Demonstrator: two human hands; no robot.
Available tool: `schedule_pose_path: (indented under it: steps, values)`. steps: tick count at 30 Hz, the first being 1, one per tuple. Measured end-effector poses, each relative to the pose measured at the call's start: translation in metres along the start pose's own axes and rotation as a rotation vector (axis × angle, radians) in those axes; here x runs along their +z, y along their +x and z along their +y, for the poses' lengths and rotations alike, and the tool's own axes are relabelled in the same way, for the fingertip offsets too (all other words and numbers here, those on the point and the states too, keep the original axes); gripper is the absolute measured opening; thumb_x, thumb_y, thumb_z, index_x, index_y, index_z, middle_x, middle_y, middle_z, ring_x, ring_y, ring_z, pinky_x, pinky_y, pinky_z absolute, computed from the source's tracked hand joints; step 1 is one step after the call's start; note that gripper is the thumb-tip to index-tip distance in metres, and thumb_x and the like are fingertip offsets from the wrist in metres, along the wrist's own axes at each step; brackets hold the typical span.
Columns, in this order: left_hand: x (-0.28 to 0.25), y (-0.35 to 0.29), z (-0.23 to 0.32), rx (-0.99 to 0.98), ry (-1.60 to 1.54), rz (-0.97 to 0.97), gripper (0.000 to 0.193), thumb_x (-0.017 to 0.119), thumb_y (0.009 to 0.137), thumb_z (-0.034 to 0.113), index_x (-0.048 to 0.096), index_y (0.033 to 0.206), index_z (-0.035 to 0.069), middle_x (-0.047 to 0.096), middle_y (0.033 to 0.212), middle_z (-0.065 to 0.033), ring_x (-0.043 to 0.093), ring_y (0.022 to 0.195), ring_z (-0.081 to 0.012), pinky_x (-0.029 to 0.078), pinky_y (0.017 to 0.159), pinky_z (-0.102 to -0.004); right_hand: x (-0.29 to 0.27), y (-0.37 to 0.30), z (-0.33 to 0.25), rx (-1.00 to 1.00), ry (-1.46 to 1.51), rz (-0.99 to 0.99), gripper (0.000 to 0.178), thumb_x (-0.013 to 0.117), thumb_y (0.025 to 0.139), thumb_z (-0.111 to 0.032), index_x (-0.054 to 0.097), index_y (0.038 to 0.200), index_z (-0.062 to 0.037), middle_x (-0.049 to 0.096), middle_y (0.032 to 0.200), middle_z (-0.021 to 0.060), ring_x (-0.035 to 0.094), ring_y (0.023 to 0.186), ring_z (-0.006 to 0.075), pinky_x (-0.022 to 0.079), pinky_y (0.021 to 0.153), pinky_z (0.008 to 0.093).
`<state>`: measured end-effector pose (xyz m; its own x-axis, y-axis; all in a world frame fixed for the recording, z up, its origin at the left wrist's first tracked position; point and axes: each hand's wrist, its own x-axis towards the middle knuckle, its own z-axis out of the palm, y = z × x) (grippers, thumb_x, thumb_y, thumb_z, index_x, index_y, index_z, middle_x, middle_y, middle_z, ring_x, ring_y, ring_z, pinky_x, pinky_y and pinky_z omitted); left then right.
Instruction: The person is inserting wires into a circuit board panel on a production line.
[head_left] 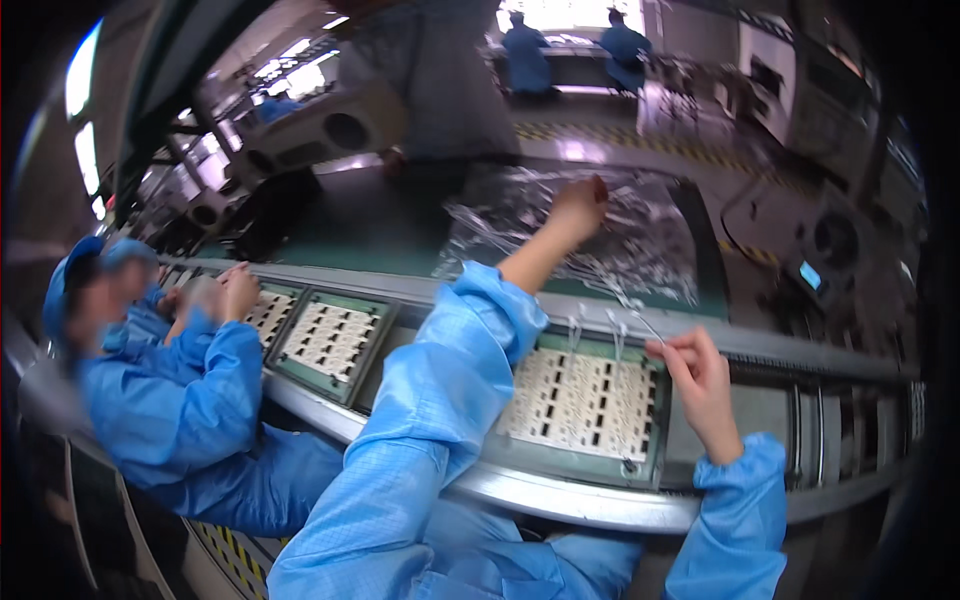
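Note:
My left hand point(578, 210) is stretched far over a heap of clear plastic bags point(640, 235) on the dark green surface beyond the rail. Its fingers are curled and turned away, so what they hold is hidden. At the right, my right hand point(703, 385) pinches a thin white wire point(645, 322) that runs toward the bags. Just below lies a pale circuit board panel point(560, 405) with rows of black parts, set in a green carrier point(590, 462). More thin white wires point(617, 335) hang over the panel's far edge.
A metal conveyor rail point(560, 490) runs along my front. Another panel in a carrier point(330, 340) sits to the left. Beside it a co-worker in blue point(175, 400) has raised hands. A fan point(835, 240) stands at the far right. Other people point(525, 55) work in the background.

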<state>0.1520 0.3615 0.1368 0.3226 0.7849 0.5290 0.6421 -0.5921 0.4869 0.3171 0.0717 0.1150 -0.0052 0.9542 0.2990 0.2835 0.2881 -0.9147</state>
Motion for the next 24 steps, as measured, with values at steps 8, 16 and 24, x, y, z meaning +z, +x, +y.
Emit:
schedule_pose_path:
  steps: [8,16,24]
  values:
    - [-0.115,-0.066,0.002,0.031,-0.544,0.088,0.020,0.064,0.090,0.006,0.069,0.106,-0.003,0.072,0.091,-0.0085,0.069,0.079,-0.0126,0.053,0.070,-0.0265,0.044,-0.004,-0.011,-0.122,-0.127,-0.029,0.008,0.056,0.099,-0.003,0.055,0.099,0.0044,0.075,0.097,0.0139,0.068,0.093,0.0094,0.049,0.071,0.0220]
    - [-0.154,-0.166,-0.019,-0.092,-0.626,0.075,0.004,0.063,0.093,0.004,0.061,0.092,0.001,0.063,0.077,-0.0018,0.060,0.068,-0.0091,0.051,0.065,-0.0241,0.077,-0.003,0.012,-0.333,-0.525,-0.136,0.006,0.069,0.086,-0.005,0.067,0.091,-0.0016,0.056,0.078,0.0074,0.054,0.070,0.0187,0.044,0.061,0.0291]
    - [-0.139,-0.188,-0.025,-0.219,-1.115,-0.075,0.013,0.066,0.093,0.009,0.059,0.099,0.000,0.066,0.084,-0.0060,0.066,0.076,-0.0124,0.053,0.072,-0.0256,0.086,-0.005,0.003,-0.382,-0.708,-0.232,0.006,0.071,0.081,-0.002,0.069,0.087,-0.0031,0.057,0.082,0.0046,0.054,0.074,0.0183,0.041,0.072,0.0309]
